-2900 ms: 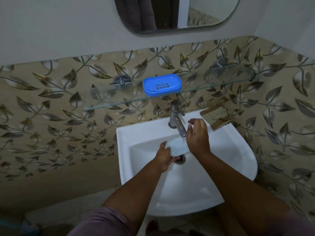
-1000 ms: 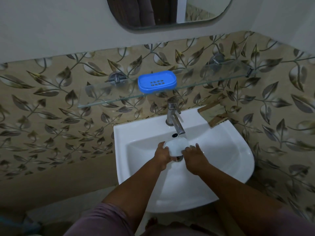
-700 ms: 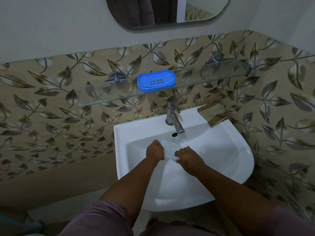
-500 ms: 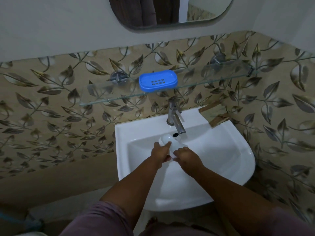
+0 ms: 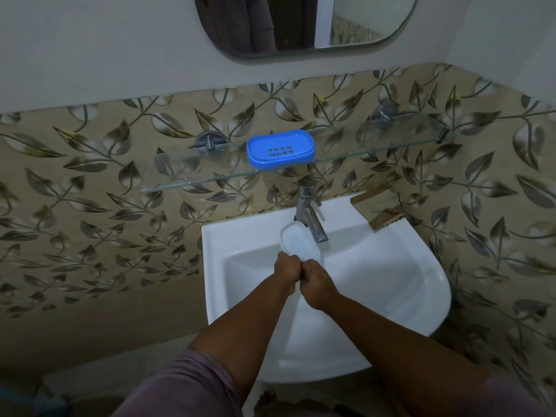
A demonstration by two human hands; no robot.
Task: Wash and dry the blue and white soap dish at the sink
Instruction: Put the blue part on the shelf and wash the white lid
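Note:
The white tray of the soap dish (image 5: 298,242) is held tilted over the white sink basin (image 5: 391,266), just left of the tap spout. My left hand (image 5: 288,273) and my right hand (image 5: 317,282) touch each other and both grip the tray's near end. The blue slotted part of the soap dish (image 5: 280,149) lies on the glass shelf (image 5: 192,176) above the sink, apart from both hands. I cannot tell whether water runs from the tap.
A chrome tap (image 5: 308,212) stands at the back of the basin, close to the tray. A mirror (image 5: 301,22) hangs above the shelf. A brown object (image 5: 386,219) rests at the sink's back right corner against the leaf-patterned tiles.
My hands have drawn together at the tray's near end and lifted the tray up and back from the drain toward the tap. The blue part has stayed on the shelf.

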